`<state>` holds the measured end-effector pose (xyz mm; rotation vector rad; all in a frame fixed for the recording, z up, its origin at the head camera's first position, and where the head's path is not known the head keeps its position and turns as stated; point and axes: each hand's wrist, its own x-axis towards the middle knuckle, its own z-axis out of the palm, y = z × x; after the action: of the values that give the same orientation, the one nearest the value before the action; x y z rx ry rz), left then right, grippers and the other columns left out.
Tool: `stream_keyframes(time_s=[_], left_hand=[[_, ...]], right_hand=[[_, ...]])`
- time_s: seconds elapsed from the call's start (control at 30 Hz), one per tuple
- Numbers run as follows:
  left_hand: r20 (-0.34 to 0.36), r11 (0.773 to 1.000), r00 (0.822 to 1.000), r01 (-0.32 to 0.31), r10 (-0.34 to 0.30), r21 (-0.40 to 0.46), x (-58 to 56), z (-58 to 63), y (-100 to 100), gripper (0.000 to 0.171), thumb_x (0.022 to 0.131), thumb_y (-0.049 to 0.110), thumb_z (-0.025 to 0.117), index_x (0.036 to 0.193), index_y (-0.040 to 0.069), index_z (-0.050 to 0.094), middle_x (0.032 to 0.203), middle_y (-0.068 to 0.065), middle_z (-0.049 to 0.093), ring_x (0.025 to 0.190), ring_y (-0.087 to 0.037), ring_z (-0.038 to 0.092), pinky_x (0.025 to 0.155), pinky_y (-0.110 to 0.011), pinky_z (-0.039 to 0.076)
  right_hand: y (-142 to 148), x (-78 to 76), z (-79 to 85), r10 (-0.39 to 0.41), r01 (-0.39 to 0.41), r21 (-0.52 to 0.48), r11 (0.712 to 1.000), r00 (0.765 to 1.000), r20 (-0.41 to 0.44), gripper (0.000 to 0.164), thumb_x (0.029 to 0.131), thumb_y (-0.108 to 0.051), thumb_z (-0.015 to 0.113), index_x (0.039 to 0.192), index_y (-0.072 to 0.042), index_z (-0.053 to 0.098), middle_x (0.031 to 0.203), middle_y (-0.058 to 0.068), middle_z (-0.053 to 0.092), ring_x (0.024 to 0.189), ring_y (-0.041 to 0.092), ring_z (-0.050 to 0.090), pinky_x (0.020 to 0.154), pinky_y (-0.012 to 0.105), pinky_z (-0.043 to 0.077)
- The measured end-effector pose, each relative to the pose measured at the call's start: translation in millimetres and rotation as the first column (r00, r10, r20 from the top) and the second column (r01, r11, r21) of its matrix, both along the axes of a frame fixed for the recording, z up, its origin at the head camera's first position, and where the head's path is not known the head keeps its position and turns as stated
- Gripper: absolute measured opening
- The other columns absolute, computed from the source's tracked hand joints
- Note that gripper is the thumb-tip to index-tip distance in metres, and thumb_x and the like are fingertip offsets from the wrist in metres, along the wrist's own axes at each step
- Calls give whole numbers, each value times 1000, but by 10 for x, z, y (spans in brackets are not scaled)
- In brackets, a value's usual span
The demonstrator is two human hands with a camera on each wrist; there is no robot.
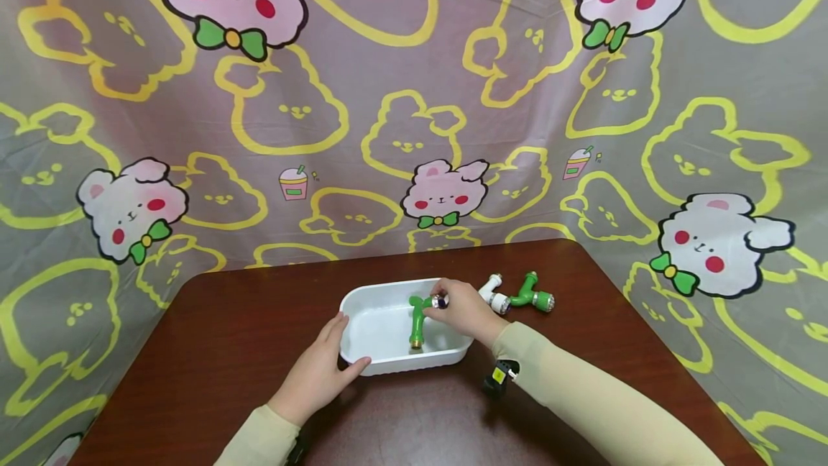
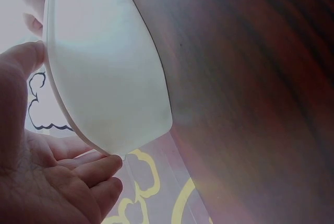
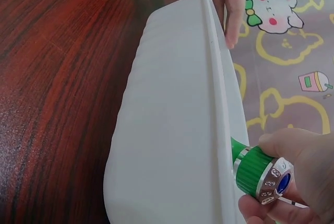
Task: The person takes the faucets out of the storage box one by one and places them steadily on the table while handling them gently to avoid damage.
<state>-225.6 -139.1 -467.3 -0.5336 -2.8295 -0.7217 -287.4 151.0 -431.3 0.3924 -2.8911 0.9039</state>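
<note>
A green faucet (image 1: 417,322) with a brass-coloured threaded end stands inside the white basin (image 1: 404,364). My right hand (image 1: 467,311) reaches over the basin's right end and pinches the faucet's knob. In the right wrist view, the knob (image 3: 254,171) is green with a silver, blue-centred cap, between thumb and fingers; the basin wall hides the rest of the faucet. My left hand (image 1: 317,371) holds the basin's left front corner, thumb at the front rim and fingers along the left end. The left wrist view shows the fingertips (image 2: 112,164) right at the rim.
Behind my right hand, a white faucet (image 1: 497,298) and a second green faucet (image 1: 533,295) lie on the brown wooden table (image 1: 259,329). A patterned cloth (image 1: 375,106) hangs round the table's back and sides.
</note>
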Motion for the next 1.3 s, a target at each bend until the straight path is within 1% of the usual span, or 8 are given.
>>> stream_keyframes(time_s=[0.2,0.33,0.57,0.8,0.9,1.13,1.2,1.3], left_hand=[[5,1000,1000,-2,2,-2,-2,-2,3,83,90,42,79,148,-9,46,155,-27,45,132,-40,59,104,-50,53],[3,1000,1000,-2,2,-7,-3,-7,3,83,90,42,79,148,-9,47,155,-27,46,132,-40,59,104,-49,53],[-1,1000,1000,2,-2,0,-1,-2,1,83,90,42,79,147,-9,47,155,-28,46,133,-40,58,104,-50,52],[3,1000,1000,-2,2,-4,-10,-7,3,83,90,43,79,148,-9,47,155,-27,45,133,-40,58,105,-50,52],[5,1000,1000,-2,2,-5,-13,-10,1,84,90,43,78,148,-9,47,155,-27,46,132,-40,58,105,-50,52],[3,1000,1000,-3,3,-3,-25,-20,-6,85,90,43,79,148,-9,46,156,-27,44,132,-40,58,104,-50,53],[5,1000,1000,-2,2,-5,-28,-23,-10,86,89,44,79,148,-9,46,156,-28,44,132,-40,59,103,-50,53],[22,1000,1000,-2,2,-10,-30,-18,-12,88,89,45,79,149,-9,45,157,-27,42,133,-40,58,104,-50,53]], right_hand=[[7,-3,5,-4,4,5,1000,1000,16,29,86,-31,85,105,-14,71,92,-2,68,77,13,55,71,30,49],[9,-6,-9,4,-3,18,1000,1000,-8,28,86,-30,85,104,-14,71,94,-1,70,80,14,56,73,32,50],[13,1,-14,19,-19,8,1000,999,-36,26,87,-25,85,105,-13,71,101,2,71,91,16,62,84,37,54],[29,14,6,68,-69,-8,998,995,-77,27,88,-19,83,110,-11,71,103,5,69,93,18,64,85,38,55],[39,10,30,80,-82,-26,996,994,-71,26,88,-17,83,111,-12,71,103,4,67,91,17,63,83,36,55],[82,10,81,153,-158,-25,987,979,-134,27,86,-12,84,110,-16,71,97,3,61,78,13,52,69,26,48],[96,19,98,176,-180,-14,984,972,-155,28,86,-12,83,110,-17,71,98,1,61,80,13,52,70,25,48],[117,44,132,199,-204,-17,979,967,-160,29,86,-11,82,112,-20,71,104,0,61,89,13,57,79,29,54]])
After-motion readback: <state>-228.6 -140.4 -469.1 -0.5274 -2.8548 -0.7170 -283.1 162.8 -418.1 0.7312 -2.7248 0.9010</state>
